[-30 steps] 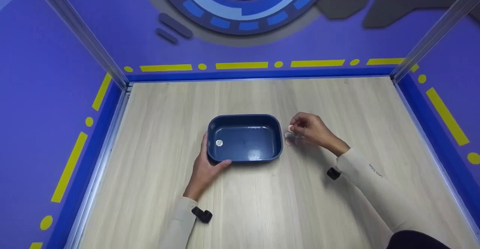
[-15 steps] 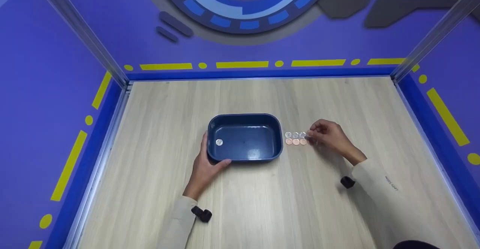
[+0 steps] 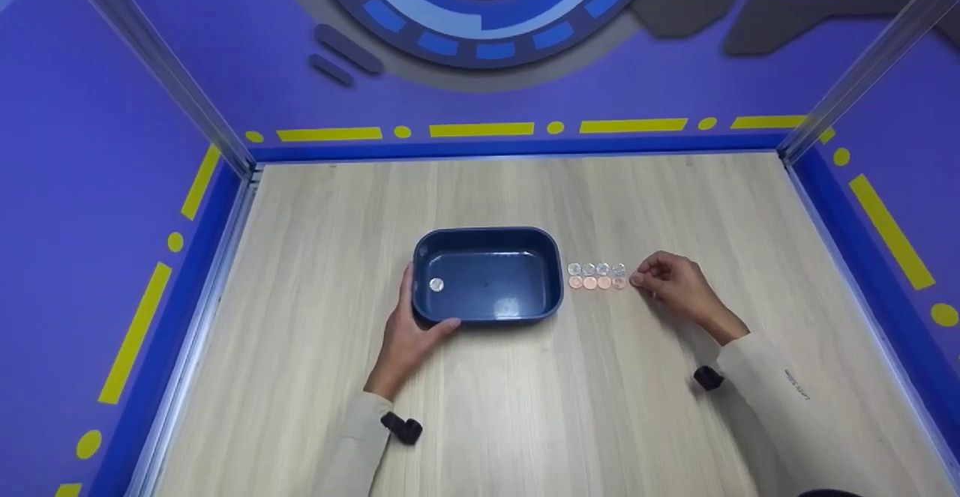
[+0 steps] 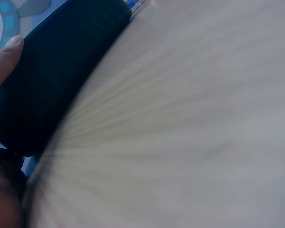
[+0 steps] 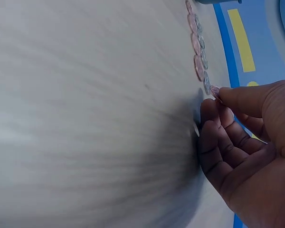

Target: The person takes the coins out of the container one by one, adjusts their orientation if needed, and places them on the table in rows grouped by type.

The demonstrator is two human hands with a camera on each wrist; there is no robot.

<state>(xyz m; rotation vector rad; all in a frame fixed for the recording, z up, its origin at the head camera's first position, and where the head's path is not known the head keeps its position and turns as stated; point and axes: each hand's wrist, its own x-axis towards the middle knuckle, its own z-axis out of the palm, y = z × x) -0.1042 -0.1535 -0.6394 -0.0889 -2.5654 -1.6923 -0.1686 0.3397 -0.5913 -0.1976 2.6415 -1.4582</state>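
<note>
A dark blue rectangular tub [image 3: 487,321] stands on the table, with one silver coin [image 3: 437,285] lying inside near its left end. My left hand [image 3: 409,339] holds the tub's near left corner, thumb at the front rim and fingers along the left side. In the left wrist view, its thumb [image 4: 9,57] lies against the tub's dark wall [image 4: 61,61]. To the right of the tub lie two short rows, silver coins [image 3: 589,269] behind and copper coins [image 3: 590,282] in front. At the rows' right end, my right hand [image 3: 682,291] pinches a small coin [image 5: 215,90] between thumb and fingertips.
The pale wood table [image 3: 495,407] is enclosed by blue-purple printed walls [image 3: 480,100] at the back and both sides. Metal frame rails [image 3: 199,354] run along the edges. Black wrist devices [image 3: 405,429] sit on both sleeves.
My right hand has moved rightward and slightly nearer from beside the tub to the right end of the coin rows, uncovering them. My left hand and the tub stay in place.
</note>
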